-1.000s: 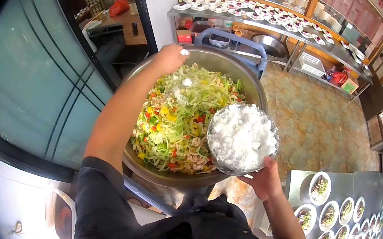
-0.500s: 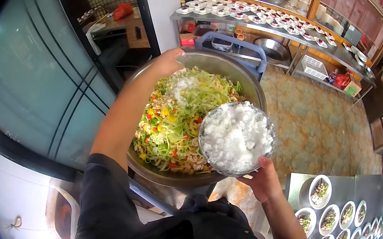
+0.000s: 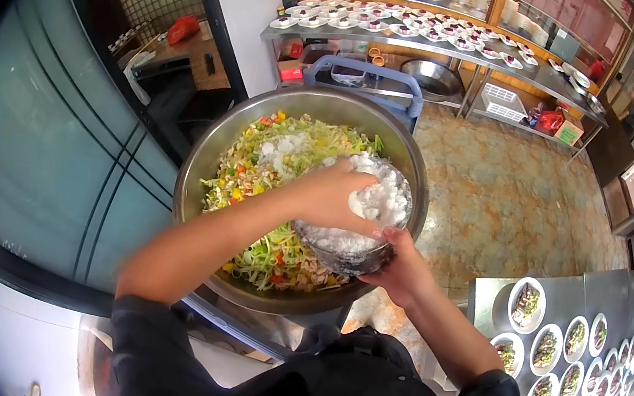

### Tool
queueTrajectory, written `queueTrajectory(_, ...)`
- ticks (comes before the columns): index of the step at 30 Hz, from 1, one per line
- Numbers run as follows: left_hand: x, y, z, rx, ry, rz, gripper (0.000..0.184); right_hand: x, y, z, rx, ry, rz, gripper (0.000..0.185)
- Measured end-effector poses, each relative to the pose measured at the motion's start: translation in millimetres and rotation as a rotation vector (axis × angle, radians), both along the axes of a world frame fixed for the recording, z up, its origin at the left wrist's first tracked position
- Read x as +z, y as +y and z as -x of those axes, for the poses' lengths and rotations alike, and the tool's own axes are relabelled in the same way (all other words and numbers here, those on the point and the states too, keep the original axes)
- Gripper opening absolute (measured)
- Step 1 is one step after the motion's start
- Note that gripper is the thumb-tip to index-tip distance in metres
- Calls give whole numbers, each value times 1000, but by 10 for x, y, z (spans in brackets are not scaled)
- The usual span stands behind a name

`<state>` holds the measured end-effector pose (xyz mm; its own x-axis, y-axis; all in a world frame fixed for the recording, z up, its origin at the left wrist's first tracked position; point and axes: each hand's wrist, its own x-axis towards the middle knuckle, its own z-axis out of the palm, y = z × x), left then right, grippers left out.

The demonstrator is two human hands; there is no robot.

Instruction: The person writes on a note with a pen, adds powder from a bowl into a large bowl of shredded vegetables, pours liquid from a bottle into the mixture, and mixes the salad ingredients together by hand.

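A large steel basin (image 3: 203, 141) holds shredded green vegetables (image 3: 309, 136) mixed with yellow and red pieces and pale shreds. White granules (image 3: 283, 151) lie in a patch on top of this mix. Over the basin's right side, my right hand (image 3: 401, 271) grips a bowl (image 3: 349, 261) from its lower right edge. The bowl is heaped with white, clumpy granules (image 3: 381, 203). My left hand (image 3: 333, 196) reaches across into the bowl, with fingers and thumb curved around part of the heap. Some of its fingertips are sunk in the granules and hidden.
A steel counter (image 3: 540, 77) at the back carries many small white plates with dark-topped portions. To the right, a steel table (image 3: 489, 299) bears rows of white dishes with food. A blue-grey cart handle (image 3: 368, 67) stands behind the basin. A glass door (image 3: 55, 161) is at left.
My left hand has moved from the basin's far left rim rightward and down into the bowl. The bowl has shifted slightly left and up, and my view has turned a little.
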<state>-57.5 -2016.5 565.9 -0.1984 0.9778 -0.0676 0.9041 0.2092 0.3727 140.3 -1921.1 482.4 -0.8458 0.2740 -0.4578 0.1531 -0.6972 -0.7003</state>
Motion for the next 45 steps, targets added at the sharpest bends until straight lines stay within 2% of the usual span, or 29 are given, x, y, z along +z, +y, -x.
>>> queueTrajectory(1,-75,18,27,29,31,-8,98,-25,29,30,20,6,12,79)
queueTrajectory(4,-172,69,97,88,-78,-41,98,38,-29,120,-28,0,-23,63)
queueTrajectory(10,-208,166,150,183,-48,18,86,83,-43,255,-9,-58,-31,76)
queueTrajectory(13,-141,179,158,134,-167,52,76,-1,-59,277,-25,-88,-13,78)
queueTrajectory(16,-63,186,194,136,-314,173,91,35,-57,264,-19,-69,-30,80)
queueTrajectory(19,118,66,264,210,-520,81,74,157,-77,233,-2,-10,-9,79)
queueTrajectory(21,-25,78,640,210,-657,-142,47,134,-71,221,3,2,-10,94)
queueTrajectory(23,236,16,868,261,-678,-173,37,119,-66,237,1,4,-10,104)
queueTrajectory(26,255,-33,1411,366,-470,-157,34,66,-89,257,7,27,12,111)
queueTrajectory(29,166,-104,1677,435,-308,-239,31,-159,-60,305,-18,14,42,110)
queueTrajectory(30,191,-125,1611,536,-235,-296,30,-171,-55,306,-11,22,48,108)
queueTrajectory(33,41,-111,1898,459,-32,-265,29,-186,-58,307,5,40,58,100)
queueTrajectory(36,18,-3,1909,497,60,-250,26,-174,-74,294,8,40,35,87)
queueTrajectory(39,10,128,1872,533,99,-215,30,-102,-153,246,-14,9,-3,83)
queueTrajectory(42,-309,127,2081,426,24,-298,34,25,-200,151,-28,16,1,86)
queueTrajectory(45,-283,58,2089,282,-29,-274,43,216,-186,3,-32,25,-19,86)
